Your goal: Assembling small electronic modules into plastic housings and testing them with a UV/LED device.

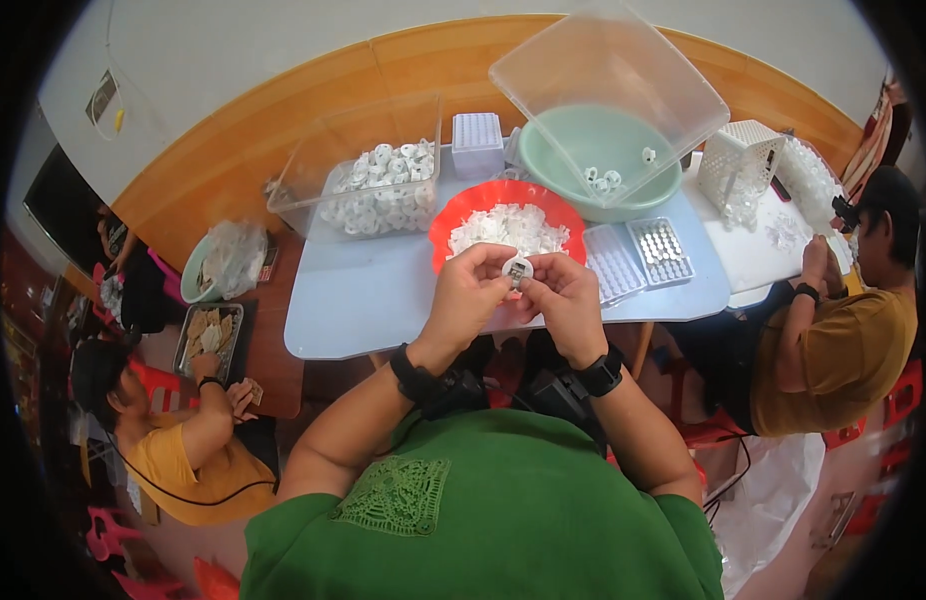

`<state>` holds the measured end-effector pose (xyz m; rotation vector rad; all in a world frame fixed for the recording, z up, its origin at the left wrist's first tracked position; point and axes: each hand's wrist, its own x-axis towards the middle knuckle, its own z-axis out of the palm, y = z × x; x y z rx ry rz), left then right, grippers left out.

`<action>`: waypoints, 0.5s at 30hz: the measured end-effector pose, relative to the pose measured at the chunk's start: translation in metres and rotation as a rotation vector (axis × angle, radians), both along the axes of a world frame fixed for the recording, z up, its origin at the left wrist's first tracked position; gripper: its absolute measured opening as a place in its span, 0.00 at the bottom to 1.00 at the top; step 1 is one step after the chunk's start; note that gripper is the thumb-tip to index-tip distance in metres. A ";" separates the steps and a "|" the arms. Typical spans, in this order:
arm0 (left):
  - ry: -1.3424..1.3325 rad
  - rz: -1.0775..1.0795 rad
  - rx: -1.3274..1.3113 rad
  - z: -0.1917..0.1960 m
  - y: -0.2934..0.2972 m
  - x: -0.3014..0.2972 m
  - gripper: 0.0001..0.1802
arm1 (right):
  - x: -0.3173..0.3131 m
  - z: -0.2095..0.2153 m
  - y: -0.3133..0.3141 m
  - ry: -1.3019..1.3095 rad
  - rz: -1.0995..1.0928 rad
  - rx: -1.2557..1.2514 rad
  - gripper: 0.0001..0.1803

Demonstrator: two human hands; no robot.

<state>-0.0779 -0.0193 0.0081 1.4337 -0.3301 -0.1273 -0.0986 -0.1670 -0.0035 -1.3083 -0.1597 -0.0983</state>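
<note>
Just over the near rim of a red scalloped bowl (440, 228), both my hands hold one small round white plastic piece (517, 267) with a dark and metallic rectangular part in its middle. My left hand (466, 298) pinches it from the left. My right hand (570, 305) has thumb and fingers closed on its right side. A heap of small white plastic parts (508, 230) fills the bowl. To the right lie a pale tray with round pockets (613, 265) and another tray (661, 250) holding rows of shiny silver round pieces.
A clear bin (313, 205) with many white round pieces (383, 175) stands left, beside stacked pale trays (477, 130). A tilted clear plastic container (623, 90) overlaps the green basin (548, 150). People work at left (173, 440) and right (833, 330), near a white basket (743, 160).
</note>
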 end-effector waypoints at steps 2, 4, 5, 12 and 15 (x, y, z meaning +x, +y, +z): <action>0.000 0.003 -0.016 -0.002 0.002 -0.002 0.15 | 0.000 -0.001 0.001 0.033 0.023 0.038 0.07; -0.007 0.006 -0.019 -0.001 0.002 -0.001 0.15 | 0.003 0.000 0.003 0.039 0.017 0.058 0.08; -0.010 0.007 -0.016 0.000 0.003 0.000 0.14 | 0.003 0.000 0.005 0.038 0.019 0.054 0.08; -0.003 0.065 0.071 0.001 0.010 0.007 0.12 | 0.009 0.002 0.018 0.008 -0.037 -0.042 0.07; -0.024 0.037 0.071 -0.004 0.015 0.017 0.10 | 0.014 0.005 0.021 -0.007 -0.063 -0.121 0.06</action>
